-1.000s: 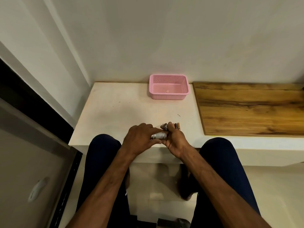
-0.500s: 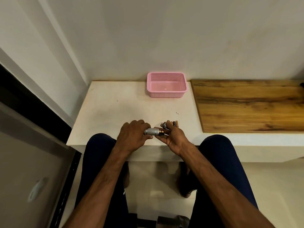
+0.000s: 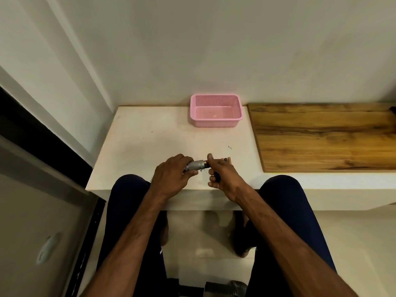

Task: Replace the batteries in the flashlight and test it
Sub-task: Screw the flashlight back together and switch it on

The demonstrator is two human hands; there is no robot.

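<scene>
- White counter [image 3: 150, 142] carries a pink mesh basket [image 3: 216, 111] at its back edge; wooden board [image 3: 321, 138] lies to the right.
- Left hand [image 3: 171, 176] is wrapped around the silver flashlight body [image 3: 195, 165], held over the counter's front part.
- Versus 0.5 s ago: hands are drawn apart, and a battery [image 3: 206, 163] now shows at the body's open end.
- Right hand [image 3: 222, 174] is curled around dark parts; spare batteries [image 3: 228, 160] poke out behind it, count unclear.
</scene>
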